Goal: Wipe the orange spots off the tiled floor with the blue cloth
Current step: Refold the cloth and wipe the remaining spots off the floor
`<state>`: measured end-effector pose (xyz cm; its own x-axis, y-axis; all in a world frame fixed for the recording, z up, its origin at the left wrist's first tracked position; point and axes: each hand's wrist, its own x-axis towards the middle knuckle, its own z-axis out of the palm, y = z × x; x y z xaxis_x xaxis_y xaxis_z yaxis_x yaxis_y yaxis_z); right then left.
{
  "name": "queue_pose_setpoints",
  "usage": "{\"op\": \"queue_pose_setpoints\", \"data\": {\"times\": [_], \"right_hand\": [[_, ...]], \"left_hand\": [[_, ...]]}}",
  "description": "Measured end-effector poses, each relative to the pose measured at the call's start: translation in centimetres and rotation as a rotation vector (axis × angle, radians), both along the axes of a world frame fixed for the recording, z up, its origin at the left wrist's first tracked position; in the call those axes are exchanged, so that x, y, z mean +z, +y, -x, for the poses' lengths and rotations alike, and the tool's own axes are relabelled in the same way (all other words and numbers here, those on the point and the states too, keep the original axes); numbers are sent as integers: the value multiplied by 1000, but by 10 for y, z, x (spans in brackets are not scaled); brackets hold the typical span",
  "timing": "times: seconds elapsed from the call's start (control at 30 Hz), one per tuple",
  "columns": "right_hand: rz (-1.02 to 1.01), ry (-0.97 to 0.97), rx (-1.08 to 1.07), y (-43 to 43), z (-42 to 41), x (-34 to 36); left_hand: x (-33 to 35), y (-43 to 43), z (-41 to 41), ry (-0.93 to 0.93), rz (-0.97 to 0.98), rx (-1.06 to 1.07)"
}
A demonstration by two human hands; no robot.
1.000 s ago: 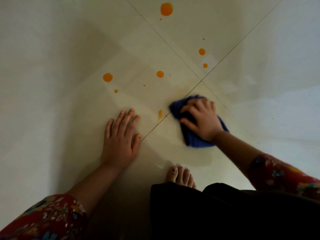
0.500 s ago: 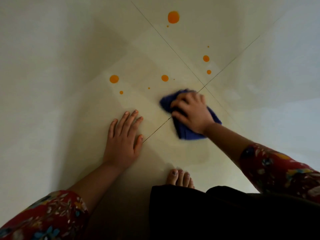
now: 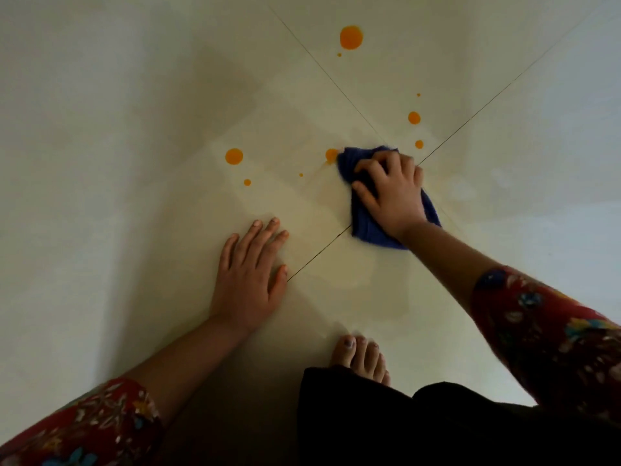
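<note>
Seen from above, a person crouches over a pale tiled floor (image 3: 134, 163). The right hand (image 3: 391, 193) presses a crumpled blue cloth (image 3: 368, 230) onto the tiles, its fingers curled down and bunching the fabric. The cloth lies under the palm, poking out past the fingertips and back beside the wrist. It covers the place where thin grout lines (image 3: 319, 253) cross.

Just ahead of the right hand's index finger, a round orange spot (image 3: 331, 155) touches the cloth's far left corner. Ahead of the little finger sit a small spot (image 3: 419, 144) and a slightly bigger spot (image 3: 414, 118). The largest spot (image 3: 351, 37) lies well beyond the fingertips.

The left hand (image 3: 248, 280) rests flat on the floor, to the left of the right hand and nearer the body. Its fingers are straight, slightly spread, and hold nothing. Ahead of its fingertips are a medium spot (image 3: 234, 156) and a smaller drop (image 3: 247, 182).

A bare foot (image 3: 361, 359) stands behind both hands, between the forearms. Each arm wears a red floral sleeve (image 3: 544, 331). A faint yellowish film shows on the tiles around the cloth.
</note>
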<state>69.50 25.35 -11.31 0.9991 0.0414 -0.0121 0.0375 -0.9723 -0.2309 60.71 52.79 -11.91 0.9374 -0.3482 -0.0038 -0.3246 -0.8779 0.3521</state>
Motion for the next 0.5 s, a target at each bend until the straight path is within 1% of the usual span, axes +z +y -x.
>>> {"op": "queue_pose_setpoints", "data": {"times": [0.03, 0.07, 0.13, 0.17, 0.2, 0.23, 0.27, 0.33, 0.37, 0.4, 0.43, 0.5], "right_hand": [[10, -18, -21, 12, 8, 0], [9, -38, 53, 22, 23, -1], [14, -33, 366, 20, 57, -2], [16, -12, 474, 7, 66, -2], [10, -9, 496, -10, 67, -2], [0, -11, 404, -27, 63, -2], [-4, -27, 216, -41, 55, -2], [12, -51, -234, -61, 27, -3], [15, -43, -386, -61, 14, -4], [17, -42, -460, -53, 6, -4], [20, -47, -454, -42, 4, -4], [25, -45, -266, -26, 16, -4]], "left_hand": [[2, -2, -4, -11, 30, 14], [6, -4, -10, -31, 59, 28], [13, -10, -30, -70, 102, 47], [16, -14, -41, -74, 107, 44], [16, -18, -53, -67, 103, 28], [15, -22, -63, -48, 92, 9], [14, -27, -73, -16, 76, -6], [12, -38, -93, 54, 34, -24], [13, -44, -103, 86, 18, -25], [15, -50, -112, 117, 8, -28], [16, -55, -120, 148, -1, -32], [17, -64, -132, 188, -42, -53]]}}
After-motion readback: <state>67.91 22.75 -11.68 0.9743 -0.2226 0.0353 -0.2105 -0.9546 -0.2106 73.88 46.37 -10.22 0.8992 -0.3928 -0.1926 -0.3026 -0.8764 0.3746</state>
